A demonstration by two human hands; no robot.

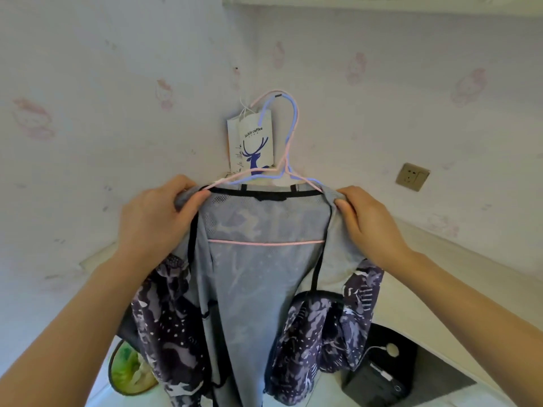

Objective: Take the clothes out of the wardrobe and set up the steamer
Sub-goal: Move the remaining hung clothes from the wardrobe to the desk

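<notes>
A: Jacket — where is it in the head view?

B: Centre of the picture, hanging open-fronted on two wire hangers, a pink hanger and a blue hanger, whose hooks are caught on a small hook on the wall in the room's corner. The grey lining with black trim faces the camera; the dark patterned outer side shows on the sleeves hanging at either side.

A: And the hands?

B: The left hand has its fingers and thumb curled round the jacket's left shoulder at the end of the hangers, pinching the cloth. The right hand grips the other shoulder the same way, thumb on the front, fingers tucked behind the fabric. Both are closed on the garment at about the same height.

A: What else is there?

B: A white paper bag with a blue deer and "luckin coffee" printed on it hangs behind the hangers. A wall socket sits to the right. Below, a pale desk runs along the right wall, a black box with a white cable stands low right, and a round green thing peeks out at lower left, too blurred to name.
</notes>
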